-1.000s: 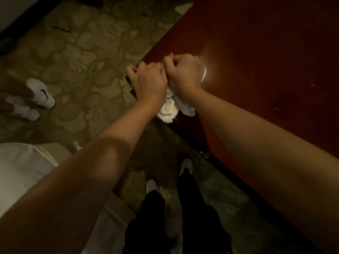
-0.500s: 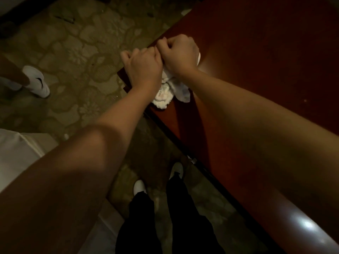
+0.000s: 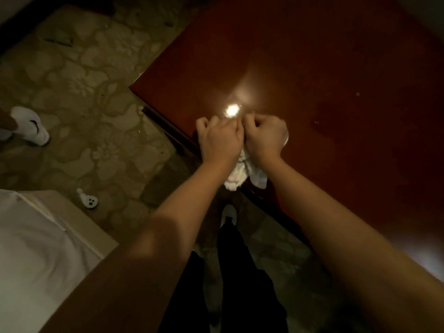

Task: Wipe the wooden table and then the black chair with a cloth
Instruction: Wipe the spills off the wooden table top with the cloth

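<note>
The cloth point(image 3: 240, 173) is white, crumpled and bunched, with a looped, terry-like texture on its exposed lower end. It lies on the counter point(image 3: 336, 68) close to the near edge; its lower end reaches that edge, and a second fold protrudes just right of it. A small strip of the cloth shows at the right side of the right hand point(image 3: 265, 138).

Both hands are clenched on the cloth, knuckles up, pressing it onto the counter. The left hand point(image 3: 219, 140) and the right hand touch each other side by side, covering most of the cloth.

The counter is dark reddish-brown polished wood. A bright light reflection point(image 3: 231, 109) sits on its surface just beyond the knuckles.

Below the counter edge, the person's black trousers point(image 3: 230, 284) and one white shoe point(image 3: 228, 213) stand on a patterned floral carpet point(image 3: 79, 87). A white sneaker point(image 3: 30, 126) with a dark swoosh-shaped mark stands at the left edge of the view. A small white object point(image 3: 87, 199) lies on the carpet beside a white sheet-covered bed point(image 3: 36, 260). No readable writing is visible.
</note>
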### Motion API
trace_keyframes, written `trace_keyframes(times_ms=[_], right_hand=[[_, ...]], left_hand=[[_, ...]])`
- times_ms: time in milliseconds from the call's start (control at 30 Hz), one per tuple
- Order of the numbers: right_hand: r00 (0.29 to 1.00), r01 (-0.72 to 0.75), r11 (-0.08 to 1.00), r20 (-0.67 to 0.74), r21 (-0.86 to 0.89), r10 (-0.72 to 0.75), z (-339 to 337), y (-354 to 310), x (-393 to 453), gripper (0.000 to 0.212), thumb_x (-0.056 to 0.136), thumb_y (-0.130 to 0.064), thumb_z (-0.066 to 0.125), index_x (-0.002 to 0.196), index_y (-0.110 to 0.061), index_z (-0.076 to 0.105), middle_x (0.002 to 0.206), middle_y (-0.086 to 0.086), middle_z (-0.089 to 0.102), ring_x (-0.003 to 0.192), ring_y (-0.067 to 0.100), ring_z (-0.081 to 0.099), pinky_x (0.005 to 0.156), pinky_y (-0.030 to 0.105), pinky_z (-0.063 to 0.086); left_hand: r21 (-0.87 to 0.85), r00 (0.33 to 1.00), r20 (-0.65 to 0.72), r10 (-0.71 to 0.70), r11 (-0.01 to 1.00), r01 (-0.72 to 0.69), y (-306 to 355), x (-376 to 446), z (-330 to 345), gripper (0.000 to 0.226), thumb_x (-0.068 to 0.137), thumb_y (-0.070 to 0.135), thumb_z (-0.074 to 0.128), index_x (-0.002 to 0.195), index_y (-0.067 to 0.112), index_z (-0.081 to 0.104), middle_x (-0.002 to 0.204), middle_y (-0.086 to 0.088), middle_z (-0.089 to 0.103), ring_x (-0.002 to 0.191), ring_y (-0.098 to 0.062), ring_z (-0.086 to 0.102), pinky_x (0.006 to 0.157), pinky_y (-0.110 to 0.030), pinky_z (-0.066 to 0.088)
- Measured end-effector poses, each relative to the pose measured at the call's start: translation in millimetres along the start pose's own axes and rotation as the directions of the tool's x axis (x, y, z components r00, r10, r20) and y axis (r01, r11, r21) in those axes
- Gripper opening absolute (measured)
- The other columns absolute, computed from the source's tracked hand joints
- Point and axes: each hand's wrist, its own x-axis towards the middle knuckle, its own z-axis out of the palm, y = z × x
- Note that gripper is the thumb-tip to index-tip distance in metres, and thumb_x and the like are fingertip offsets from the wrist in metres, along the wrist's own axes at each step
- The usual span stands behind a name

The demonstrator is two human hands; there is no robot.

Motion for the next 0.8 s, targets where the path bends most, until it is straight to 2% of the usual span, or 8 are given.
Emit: trace_keyframes(times_ms=[167, 300, 400, 567, 667, 733, 800], right_hand=[[0.994, -0.1, 0.993, -0.036, 0.06, 0.102, -21.1, 34.1, -54.4, 0.049, 0.083, -0.032, 0.045, 0.036, -0.024, 0.035, 0.032, -0.007, 0.028, 0.031, 0.007, 0.024, 0.038, 0.022, 0.018], [0.989, -0.137, 0.99, -0.048, 0.041, 0.138, -25.9, 33.9, -52.3, 0.053, 0.088, -0.028, 0.05, 0.037, -0.025, 0.036, 0.033, -0.008, 0.029, 0.032, 0.006, 0.025, 0.039, 0.023, 0.02], [0.98, -0.184, 0.982, -0.065, 0.043, 0.186, -26.6, 33.9, -41.7, 0.054, 0.088, -0.029, 0.051, 0.037, -0.024, 0.036, 0.034, -0.007, 0.03, 0.034, 0.007, 0.026, 0.04, 0.023, 0.019], [0.98, -0.174, 0.985, -0.103, -0.002, 0.173, -29.6, 35.7, 4.0, 0.043, 0.088, -0.03, 0.05, 0.048, -0.017, 0.052, 0.044, 0.002, 0.045, 0.043, 0.016, 0.041, 0.043, 0.025, 0.022], [0.984, -0.147, 0.989, -0.105, 0.0, 0.146, -29.8, 35.7, 39.9, 0.048, 0.089, -0.031, 0.049, 0.042, -0.019, 0.043, 0.042, 0.001, 0.043, 0.042, 0.016, 0.04, 0.044, 0.027, 0.022], [0.993, -0.094, 0.995, -0.079, -0.03, 0.092, -29.8, 31.5, 63.6, 0.05, 0.089, -0.032, 0.048, 0.041, -0.021, 0.04, 0.042, -0.002, 0.041, 0.042, 0.014, 0.037, 0.045, 0.026, 0.022], [0.999, 0.037, 0.993, 0.001, -0.112, -0.037, -29.1, 22.6, 88.4, 0.046, 0.09, -0.033, 0.046, 0.047, -0.019, 0.05, 0.048, 0.002, 0.047, 0.05, 0.017, 0.042, 0.052, 0.028, 0.027]], left_hand=[[-0.031, 0.989, 0.097, 0.11, 0.994, -0.108, 15.7, -50.8, -0.5, 0.046, 0.093, 0.03, 0.028, 0.063, 0.016, 0.061, 0.06, 0.001, 0.06, 0.062, -0.018, 0.047, 0.073, -0.032, 0.022], [0.098, 0.951, 0.244, 0.189, 0.971, -0.218, 20.3, -40.1, -4.9, 0.044, 0.099, 0.03, 0.024, 0.071, 0.021, 0.056, 0.065, 0.006, 0.054, 0.068, -0.014, 0.04, 0.08, -0.033, 0.021], [0.108, 0.953, 0.233, 0.194, 0.969, -0.224, 28.2, -26.2, -6.5, 0.042, 0.1, 0.032, 0.022, 0.068, 0.023, 0.047, 0.064, 0.006, 0.047, 0.069, -0.015, 0.039, 0.083, -0.034, 0.024], [0.101, 0.968, 0.21, 0.134, 0.982, -0.158, 44.5, 10.6, 8.2, 0.041, 0.1, 0.03, 0.022, 0.068, 0.023, 0.047, 0.065, 0.006, 0.045, 0.071, -0.014, 0.037, 0.079, -0.032, 0.02], [0.091, 0.981, 0.165, 0.099, 0.989, -0.115, 53.2, 40.2, 17.6, 0.041, 0.101, 0.028, 0.023, 0.068, 0.021, 0.047, 0.066, 0.005, 0.046, 0.071, -0.014, 0.036, 0.08, -0.033, 0.021], [0.058, 0.992, 0.128, 0.021, 0.998, -0.029, 56.8, 56.7, 23.3, 0.042, 0.101, 0.027, 0.024, 0.07, 0.019, 0.052, 0.068, 0.004, 0.049, 0.074, -0.017, 0.043, 0.082, -0.034, 0.023], [0.012, 0.991, 0.062, -0.12, 0.993, 0.12, 58.8, 67.8, 29.2, 0.04, 0.099, 0.024, 0.028, 0.075, 0.015, 0.058, 0.073, -0.001, 0.059, 0.081, -0.021, 0.05, 0.082, -0.034, 0.023]])
